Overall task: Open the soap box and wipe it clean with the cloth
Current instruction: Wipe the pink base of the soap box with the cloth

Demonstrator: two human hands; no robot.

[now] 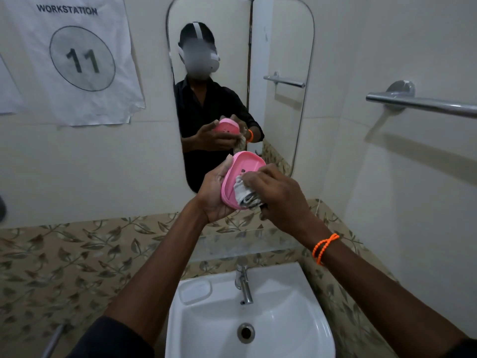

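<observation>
Above the sink (304, 332), left hand (213, 192) grip cupping pink soap box (245, 167) edge, right hand (280, 192) grip pinching cloth (244, 193) inside

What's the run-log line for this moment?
step: wiping | left hand: holds pink soap box half | right hand: presses grey cloth inside it | place: above white sink

Below the hands (247, 192), a white sink (296, 319) on the wall carries a chrome tap (244, 282) on its back ledge. Just under the hands, a glass shelf (232, 244) spans the leaf-patterned tiles.
</observation>
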